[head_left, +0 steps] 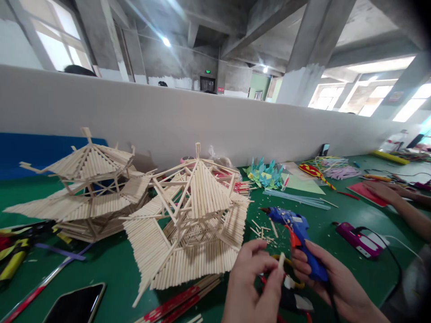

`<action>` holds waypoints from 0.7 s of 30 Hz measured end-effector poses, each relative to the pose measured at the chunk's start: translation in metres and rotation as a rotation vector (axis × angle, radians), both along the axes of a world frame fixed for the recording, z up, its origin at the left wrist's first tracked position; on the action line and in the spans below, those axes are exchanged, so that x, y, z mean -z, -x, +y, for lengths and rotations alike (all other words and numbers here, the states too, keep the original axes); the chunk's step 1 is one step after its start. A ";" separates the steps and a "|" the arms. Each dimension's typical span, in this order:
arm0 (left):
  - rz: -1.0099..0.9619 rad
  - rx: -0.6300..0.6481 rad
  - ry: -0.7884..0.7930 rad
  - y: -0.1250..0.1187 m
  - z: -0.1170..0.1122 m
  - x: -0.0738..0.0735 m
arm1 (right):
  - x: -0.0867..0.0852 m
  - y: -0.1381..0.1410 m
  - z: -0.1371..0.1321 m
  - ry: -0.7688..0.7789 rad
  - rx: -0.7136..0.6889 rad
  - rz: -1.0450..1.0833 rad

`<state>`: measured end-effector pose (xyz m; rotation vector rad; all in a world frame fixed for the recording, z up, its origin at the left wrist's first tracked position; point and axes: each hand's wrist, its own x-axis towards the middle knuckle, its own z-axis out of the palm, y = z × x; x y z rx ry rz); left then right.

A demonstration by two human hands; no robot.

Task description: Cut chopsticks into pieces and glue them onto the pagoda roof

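Blocked left of the left hand (254,287) by a stick pavilion (208,190). Passable over the green table (323,228) between glue gun (303,234) and power strip (358,240); limited farther right by a black cord (394,255). Closed off behind by a white partition (208,119).

You have: 2 hands (252,285) (336,278) | 2 stick pavilions (208,190) (88,162) | 1 blue glue gun (299,223) | 1 held stick (281,261) | 2 lit lamps (166,41) (265,69)
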<state>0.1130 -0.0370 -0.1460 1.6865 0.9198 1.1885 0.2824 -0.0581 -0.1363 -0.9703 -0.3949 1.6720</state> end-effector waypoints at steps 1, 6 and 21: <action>-0.055 -0.007 0.036 -0.009 0.002 -0.014 | 0.000 0.005 -0.001 -0.005 0.002 0.043; -0.123 -0.082 0.082 -0.012 0.001 -0.024 | 0.001 0.021 -0.007 -0.035 -0.036 0.227; 0.255 0.028 -0.193 -0.020 0.014 -0.020 | -0.010 -0.012 -0.005 -0.113 0.332 0.173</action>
